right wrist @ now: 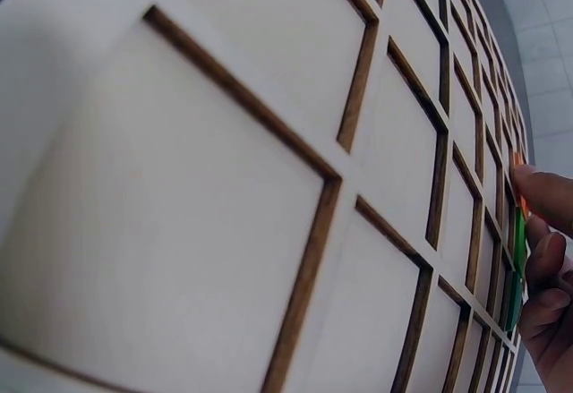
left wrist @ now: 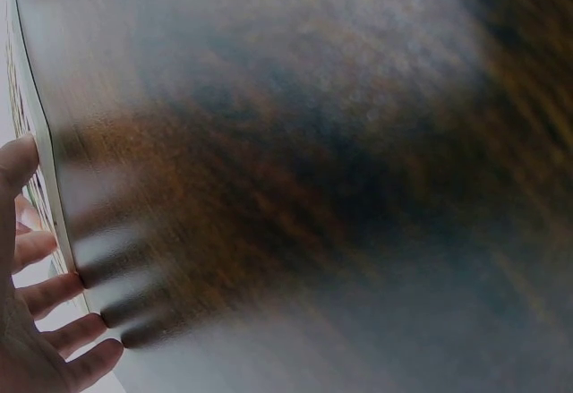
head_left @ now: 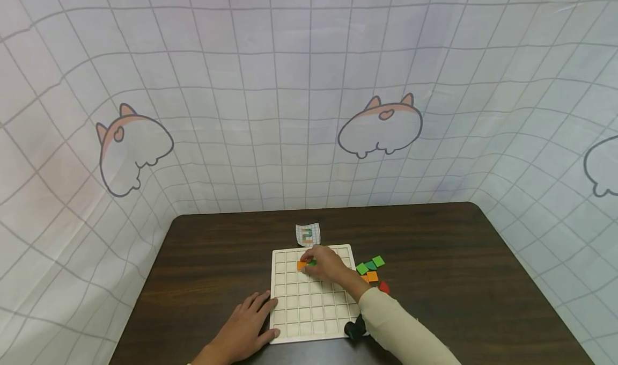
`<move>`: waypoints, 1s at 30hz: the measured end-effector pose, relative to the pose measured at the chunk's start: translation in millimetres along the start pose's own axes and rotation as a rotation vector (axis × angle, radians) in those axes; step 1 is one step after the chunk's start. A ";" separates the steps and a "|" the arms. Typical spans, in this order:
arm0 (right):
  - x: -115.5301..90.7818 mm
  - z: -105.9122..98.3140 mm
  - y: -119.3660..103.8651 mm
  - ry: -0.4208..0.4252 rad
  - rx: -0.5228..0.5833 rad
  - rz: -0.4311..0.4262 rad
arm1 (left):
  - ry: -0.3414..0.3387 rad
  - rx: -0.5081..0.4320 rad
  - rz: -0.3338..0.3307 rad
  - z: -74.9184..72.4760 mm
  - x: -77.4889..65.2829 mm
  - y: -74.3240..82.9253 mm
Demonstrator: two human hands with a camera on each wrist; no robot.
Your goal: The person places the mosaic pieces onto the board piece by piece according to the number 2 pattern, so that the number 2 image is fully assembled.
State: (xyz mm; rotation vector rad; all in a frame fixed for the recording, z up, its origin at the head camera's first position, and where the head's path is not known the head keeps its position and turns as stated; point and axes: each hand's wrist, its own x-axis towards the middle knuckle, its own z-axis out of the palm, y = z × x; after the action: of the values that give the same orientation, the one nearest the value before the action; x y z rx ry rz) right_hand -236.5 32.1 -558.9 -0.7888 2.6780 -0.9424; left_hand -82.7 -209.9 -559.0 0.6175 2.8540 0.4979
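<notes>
A white grid board (head_left: 304, 314) lies on the dark table. Over its upper rows reaches my right hand (head_left: 324, 264), thumb and forefinger pinching an orange square tile (head_left: 301, 265). Right of that tile is a green tile (head_left: 311, 262), partly covered by the fingers. The right wrist view shows the orange tile (right wrist: 518, 162) at the thumb tip, with green tiles (right wrist: 519, 243) beside it and the other fingers curled. My left hand (head_left: 246, 327) lies flat with spread fingers at the board's left edge; in the left wrist view its fingertips (left wrist: 54, 293) touch that rim.
Right of the board lie loose tiles: green ones (head_left: 378, 261), an orange square (head_left: 372, 276) and a red piece (head_left: 384, 287). A small patterned card (head_left: 308, 234) lies behind the board. A black object (head_left: 354, 328) is at the board's near right corner. Grid-patterned cloth (head_left: 260, 112) surrounds the table.
</notes>
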 end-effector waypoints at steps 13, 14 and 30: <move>-0.1 0.9 0.4 -0.008 0.008 0.000 | 0.006 0.006 0.002 1.4 0.1 -0.3; -0.1 0.7 0.2 -0.010 0.007 -0.001 | 0.004 0.006 0.001 1.2 0.0 -0.1; 1.1 1.2 0.4 -0.008 -0.022 -0.002 | -0.016 -0.015 0.001 -1.1 -0.1 1.5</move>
State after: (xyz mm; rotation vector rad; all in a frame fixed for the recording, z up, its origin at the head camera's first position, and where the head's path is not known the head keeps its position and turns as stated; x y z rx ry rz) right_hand -237.2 31.1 -560.0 -0.7978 2.6861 -0.9099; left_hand -82.3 -209.0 -557.5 0.6175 2.8321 0.5112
